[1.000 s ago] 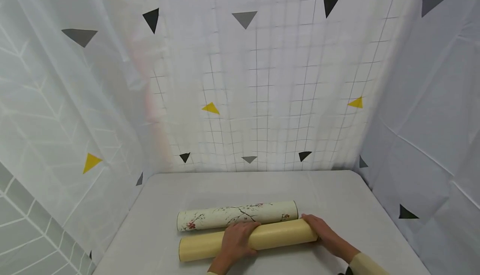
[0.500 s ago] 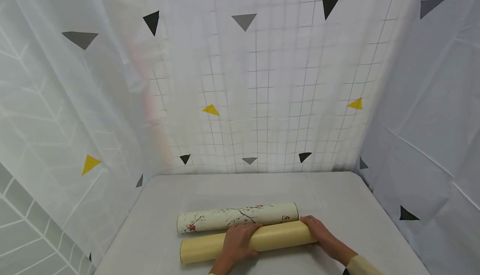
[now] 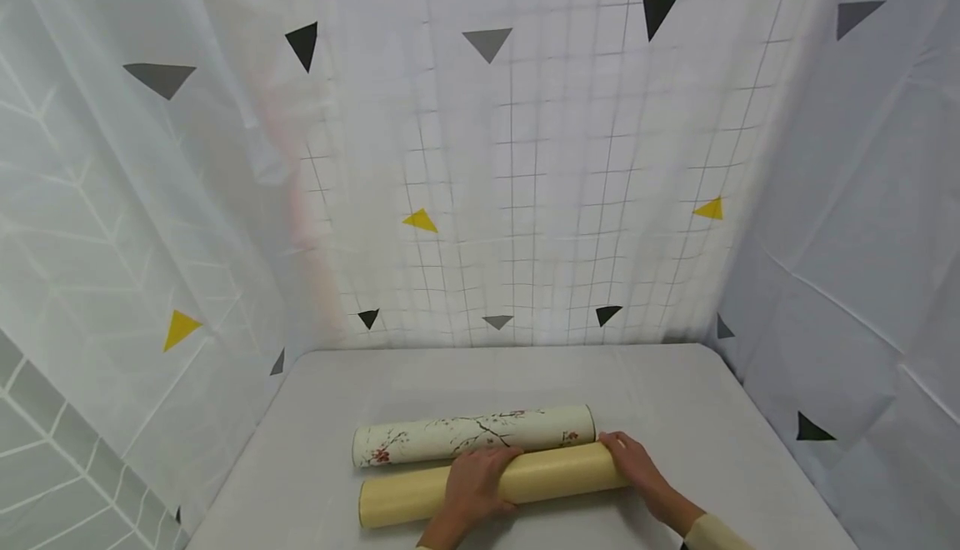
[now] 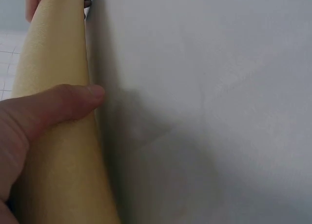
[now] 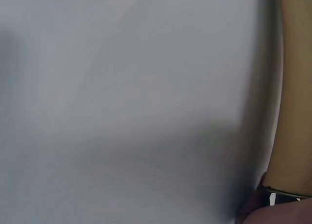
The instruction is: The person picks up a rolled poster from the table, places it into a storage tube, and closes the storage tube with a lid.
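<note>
A plain yellow wallpaper roll (image 3: 562, 472) lies across the table, slightly slanted. My left hand (image 3: 474, 487) grips it near the middle; in the left wrist view the thumb (image 4: 63, 104) lies across the roll's side. Around the roll's right end, my right hand (image 3: 647, 475) holds on, its fingers over the far edge. The right wrist view shows only part of that hand at the lower right corner, by the end of the yellow roll (image 5: 295, 102). Just behind lies a white wallpaper roll (image 3: 420, 442) printed with dark branches and red blossoms, partly hidden by the left hand.
The white table (image 3: 337, 375) has rounded back corners. Behind it hangs a pale gridded sheet (image 3: 517, 200) with black, grey and yellow triangles. Similar sheets close in the left and right sides.
My right hand and forearm have shifted slightly left at the yellow roll's right end. The left hand and the blossom-printed roll stay nearly where they were.
</note>
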A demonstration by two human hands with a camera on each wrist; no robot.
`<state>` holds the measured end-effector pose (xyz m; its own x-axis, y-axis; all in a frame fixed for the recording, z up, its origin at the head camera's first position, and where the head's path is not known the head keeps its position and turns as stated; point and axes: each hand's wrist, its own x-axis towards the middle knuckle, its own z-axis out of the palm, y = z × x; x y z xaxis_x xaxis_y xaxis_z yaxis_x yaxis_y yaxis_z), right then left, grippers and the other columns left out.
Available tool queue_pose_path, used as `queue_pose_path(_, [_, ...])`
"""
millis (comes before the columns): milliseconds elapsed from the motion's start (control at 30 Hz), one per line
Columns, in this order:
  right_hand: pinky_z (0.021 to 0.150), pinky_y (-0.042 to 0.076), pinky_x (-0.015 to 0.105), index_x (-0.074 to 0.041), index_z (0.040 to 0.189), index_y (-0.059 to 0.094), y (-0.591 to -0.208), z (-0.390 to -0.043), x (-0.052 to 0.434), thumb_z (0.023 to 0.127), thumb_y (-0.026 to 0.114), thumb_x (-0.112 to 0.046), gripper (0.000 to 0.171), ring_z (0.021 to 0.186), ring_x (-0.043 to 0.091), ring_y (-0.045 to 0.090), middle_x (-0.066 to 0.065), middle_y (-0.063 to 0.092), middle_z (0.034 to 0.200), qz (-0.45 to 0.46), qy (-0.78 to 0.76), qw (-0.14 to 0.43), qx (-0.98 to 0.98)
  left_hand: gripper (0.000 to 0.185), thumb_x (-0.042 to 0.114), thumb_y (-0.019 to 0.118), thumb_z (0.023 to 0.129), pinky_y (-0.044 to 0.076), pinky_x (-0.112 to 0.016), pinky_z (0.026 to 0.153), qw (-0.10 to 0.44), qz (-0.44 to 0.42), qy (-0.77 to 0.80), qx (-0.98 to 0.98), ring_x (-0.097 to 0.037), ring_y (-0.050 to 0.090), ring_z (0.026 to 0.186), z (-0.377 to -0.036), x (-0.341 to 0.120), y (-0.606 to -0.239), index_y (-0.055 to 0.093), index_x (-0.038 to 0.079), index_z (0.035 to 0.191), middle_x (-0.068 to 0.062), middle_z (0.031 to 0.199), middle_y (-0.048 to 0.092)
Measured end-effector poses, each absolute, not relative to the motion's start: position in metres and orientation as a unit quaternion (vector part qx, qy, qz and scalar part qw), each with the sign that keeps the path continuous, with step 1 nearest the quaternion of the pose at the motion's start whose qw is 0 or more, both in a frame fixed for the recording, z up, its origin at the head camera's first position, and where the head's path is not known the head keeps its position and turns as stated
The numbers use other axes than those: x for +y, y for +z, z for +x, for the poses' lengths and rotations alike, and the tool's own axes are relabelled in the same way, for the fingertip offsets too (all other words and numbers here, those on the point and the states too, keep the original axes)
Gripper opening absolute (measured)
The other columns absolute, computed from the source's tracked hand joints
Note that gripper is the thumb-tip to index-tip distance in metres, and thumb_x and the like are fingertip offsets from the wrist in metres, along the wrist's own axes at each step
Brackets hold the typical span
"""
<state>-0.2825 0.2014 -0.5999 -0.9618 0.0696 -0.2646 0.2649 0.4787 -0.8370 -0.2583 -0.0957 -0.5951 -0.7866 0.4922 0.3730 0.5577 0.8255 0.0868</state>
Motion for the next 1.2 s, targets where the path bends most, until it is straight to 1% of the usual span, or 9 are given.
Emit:
queue_pose_path(133, [0.086, 0.045, 0.036, 0.001, 0.118, 0.065, -0.608, -0.279, 0.199, 0.108, 0.034, -0.055, 0.065, 0.1, 0.023, 0.059, 0.016, 0.068, 0.114, 0.105, -0.477, 0.079, 0.869, 0.081, 0.045, 0.1, 0.049, 0.055, -0.026, 0.086, 0.17, -0.29, -0.088, -0.938, -0.005, 0.073, 0.101, -0.258, -0.098, -0.597, 0.07, 0.027, 0.122, 0.015, 0.114, 0.077])
queue_pose_path(200, [0.084, 0.045, 0.035, 0.002, 0.117, 0.065, -0.611, -0.277, 0.198, 0.109, 0.031, -0.057, 0.068, 0.097, 0.022, 0.059, 0.016, 0.068, 0.111, 0.102, -0.473, 0.069, 0.873, 0.081, 0.045, 0.1, 0.049, 0.054, -0.026, 0.085, 0.17, -0.294, -0.086, -0.937, -0.005, 0.073, 0.1, -0.257, -0.099, -0.598, 0.07, 0.028, 0.122, 0.016, 0.114, 0.077])
queue_pose_path(367, [0.083, 0.045, 0.035, 0.002, 0.116, 0.065, -0.612, -0.276, 0.196, 0.109, 0.029, -0.057, 0.069, 0.094, 0.021, 0.058, 0.016, 0.069, 0.109, 0.099, -0.466, 0.05, 0.878, 0.081, 0.044, 0.098, 0.05, 0.053, -0.024, 0.082, 0.169, -0.296, -0.083, -0.936, -0.005, 0.072, 0.1, -0.258, -0.1, -0.599, 0.069, 0.029, 0.124, 0.016, 0.116, 0.077])
queue_pose_path(433, [0.083, 0.046, 0.034, 0.001, 0.115, 0.067, -0.612, -0.275, 0.195, 0.11, 0.031, -0.054, 0.066, 0.094, 0.019, 0.059, 0.015, 0.07, 0.11, 0.1, -0.464, 0.043, 0.879, 0.081, 0.044, 0.098, 0.05, 0.053, -0.024, 0.082, 0.171, -0.298, -0.081, -0.936, -0.005, 0.072, 0.099, -0.259, -0.1, -0.599, 0.068, 0.029, 0.124, 0.016, 0.116, 0.077])
queue_pose_path(700, [0.084, 0.046, 0.034, 0.0, 0.113, 0.068, -0.606, -0.275, 0.196, 0.11, 0.031, -0.051, 0.063, 0.095, 0.017, 0.06, 0.015, 0.071, 0.112, 0.09, -0.464, 0.039, 0.88, 0.085, 0.046, 0.098, 0.055, 0.055, -0.028, 0.091, 0.179, -0.325, -0.085, -0.925, -0.008, 0.072, 0.109, -0.26, -0.104, -0.6, 0.063, 0.027, 0.131, 0.013, 0.123, 0.075])
queue_pose_path(800, [0.087, 0.048, 0.037, -0.001, 0.113, 0.068, -0.604, -0.276, 0.199, 0.11, 0.029, -0.053, 0.065, 0.1, 0.022, 0.062, 0.017, 0.071, 0.116, 0.088, -0.46, 0.042, 0.882, 0.084, 0.047, 0.097, 0.057, 0.055, -0.028, 0.091, 0.175, -0.335, -0.093, -0.921, -0.009, 0.071, 0.109, -0.26, -0.106, -0.596, 0.063, 0.025, 0.131, 0.011, 0.122, 0.075])
queue_pose_path(900, [0.095, 0.05, 0.047, 0.001, 0.118, 0.065, -0.6, -0.28, 0.201, 0.111, 0.026, -0.052, 0.067, 0.109, 0.031, 0.064, 0.021, 0.069, 0.12, 0.081, -0.457, 0.039, 0.885, 0.081, 0.046, 0.097, 0.059, 0.057, -0.027, 0.09, 0.174, -0.345, -0.102, -0.917, -0.01, 0.071, 0.107, -0.259, -0.108, -0.592, 0.064, 0.024, 0.13, 0.01, 0.121, 0.074])
queue_pose_path(1000, [0.102, 0.047, 0.056, 0.003, 0.125, 0.061, -0.593, -0.286, 0.207, 0.111, 0.024, -0.051, 0.068, 0.12, 0.038, 0.061, 0.023, 0.066, 0.127, 0.076, -0.458, 0.034, 0.885, 0.079, 0.045, 0.096, 0.061, 0.058, -0.027, 0.092, 0.184, -0.356, -0.123, -0.908, -0.012, 0.071, 0.109, -0.259, -0.109, -0.59, 0.065, 0.02, 0.13, 0.007, 0.125, 0.073])
queue_pose_path(1200, [0.107, 0.045, 0.059, 0.003, 0.137, 0.053, -0.572, -0.296, 0.219, 0.112, 0.025, -0.048, 0.063, 0.129, 0.04, 0.055, 0.025, 0.058, 0.14, 0.058, -0.466, 0.015, 0.883, 0.078, 0.048, 0.093, 0.065, 0.058, -0.033, 0.095, 0.218, -0.349, -0.187, -0.892, -0.017, 0.068, 0.12, -0.262, -0.113, -0.588, 0.066, 0.017, 0.131, 0.0, 0.136, 0.068])
